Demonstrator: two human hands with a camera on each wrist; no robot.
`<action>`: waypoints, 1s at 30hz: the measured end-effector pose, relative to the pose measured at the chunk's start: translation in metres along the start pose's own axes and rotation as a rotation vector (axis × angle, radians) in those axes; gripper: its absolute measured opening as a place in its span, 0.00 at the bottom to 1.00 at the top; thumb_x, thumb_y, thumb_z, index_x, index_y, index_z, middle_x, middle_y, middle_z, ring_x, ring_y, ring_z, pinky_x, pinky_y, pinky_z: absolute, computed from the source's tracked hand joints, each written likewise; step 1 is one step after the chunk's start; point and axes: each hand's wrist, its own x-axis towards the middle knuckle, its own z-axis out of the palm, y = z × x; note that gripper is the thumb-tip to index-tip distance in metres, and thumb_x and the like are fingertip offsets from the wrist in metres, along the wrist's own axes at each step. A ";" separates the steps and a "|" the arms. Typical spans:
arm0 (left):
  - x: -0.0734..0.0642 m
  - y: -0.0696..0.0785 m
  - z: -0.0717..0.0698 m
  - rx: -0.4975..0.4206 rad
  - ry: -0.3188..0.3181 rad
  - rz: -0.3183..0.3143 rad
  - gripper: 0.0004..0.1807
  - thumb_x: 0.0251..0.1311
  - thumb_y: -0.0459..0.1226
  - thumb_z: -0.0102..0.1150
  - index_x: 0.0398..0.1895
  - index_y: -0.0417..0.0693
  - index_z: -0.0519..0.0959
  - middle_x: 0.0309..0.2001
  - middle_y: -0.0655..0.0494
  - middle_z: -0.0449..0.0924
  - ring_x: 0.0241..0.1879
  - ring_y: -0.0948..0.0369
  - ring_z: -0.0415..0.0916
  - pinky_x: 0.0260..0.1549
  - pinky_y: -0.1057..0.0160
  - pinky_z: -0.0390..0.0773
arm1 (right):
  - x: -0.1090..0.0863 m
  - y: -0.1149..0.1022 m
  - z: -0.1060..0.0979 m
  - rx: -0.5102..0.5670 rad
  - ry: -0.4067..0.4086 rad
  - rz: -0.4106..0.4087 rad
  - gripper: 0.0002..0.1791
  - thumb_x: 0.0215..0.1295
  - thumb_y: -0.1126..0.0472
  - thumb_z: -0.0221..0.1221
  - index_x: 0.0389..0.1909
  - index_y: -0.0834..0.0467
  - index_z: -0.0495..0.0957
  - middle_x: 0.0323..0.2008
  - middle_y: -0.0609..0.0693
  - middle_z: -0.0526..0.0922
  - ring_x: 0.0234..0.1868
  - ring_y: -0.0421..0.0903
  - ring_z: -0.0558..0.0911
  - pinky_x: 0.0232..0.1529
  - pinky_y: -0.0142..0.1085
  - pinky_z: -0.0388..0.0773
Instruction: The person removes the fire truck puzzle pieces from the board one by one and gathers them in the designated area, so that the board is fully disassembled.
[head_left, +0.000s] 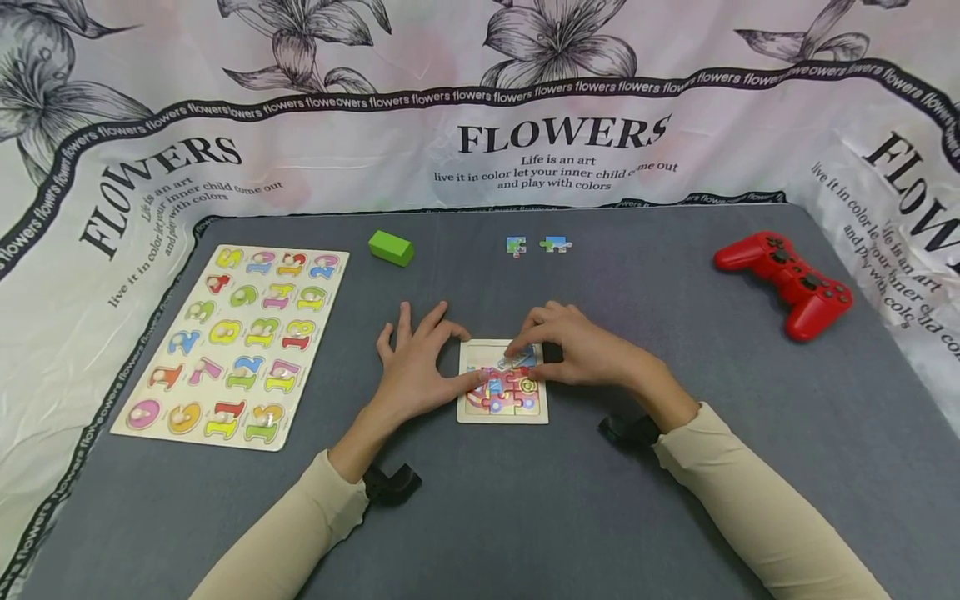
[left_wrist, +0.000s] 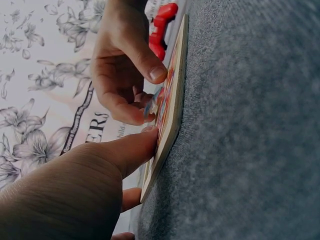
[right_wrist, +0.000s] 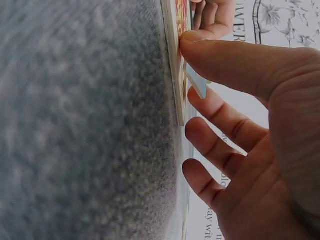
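A small wooden jigsaw puzzle (head_left: 502, 415) with a pink and red vehicle picture lies in front of me. My left hand (head_left: 414, 367) is at its left side, fingers spread and fairly straight. Its thumb presses on the pieces, and the index fingertip is at the top left corner. From the right, my right hand (head_left: 588, 346) reaches over the upper part, its curled fingers and thumb around a light blue puzzle piece (right_wrist: 196, 81). That piece is tilted up from the board in the right wrist view. Fingers partly cover it in the head view.
Two loose puzzle pieces, one (head_left: 516, 245) beside the other (head_left: 556, 244), lie farther back. A green block (head_left: 391, 248) is left of them. A number board (head_left: 247, 346) lies at the left, and a red game controller (head_left: 783, 283) at the right. Flower-print cloth (head_left: 360, 167) rises behind.
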 end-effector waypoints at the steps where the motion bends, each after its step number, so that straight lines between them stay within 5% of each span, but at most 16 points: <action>1: 0.000 0.000 0.000 0.002 0.000 -0.001 0.29 0.52 0.62 0.70 0.54 0.62 0.79 0.81 0.48 0.56 0.81 0.35 0.28 0.70 0.27 0.33 | 0.000 0.000 0.000 -0.002 0.000 0.001 0.20 0.59 0.60 0.72 0.53 0.45 0.86 0.45 0.44 0.81 0.44 0.44 0.71 0.49 0.43 0.62; 6: 0.000 0.000 0.000 0.011 0.000 -0.004 0.29 0.52 0.62 0.70 0.54 0.62 0.79 0.81 0.49 0.56 0.81 0.35 0.28 0.70 0.27 0.32 | 0.000 0.001 -0.001 0.009 -0.001 0.004 0.25 0.60 0.61 0.72 0.59 0.49 0.81 0.46 0.43 0.82 0.43 0.44 0.71 0.48 0.42 0.63; 30: -0.001 0.000 0.001 0.000 0.008 0.000 0.29 0.52 0.63 0.70 0.52 0.62 0.79 0.80 0.48 0.57 0.81 0.34 0.29 0.70 0.27 0.32 | 0.000 0.007 -0.002 -0.003 0.027 0.007 0.21 0.59 0.60 0.73 0.55 0.51 0.85 0.43 0.43 0.83 0.43 0.44 0.74 0.47 0.41 0.71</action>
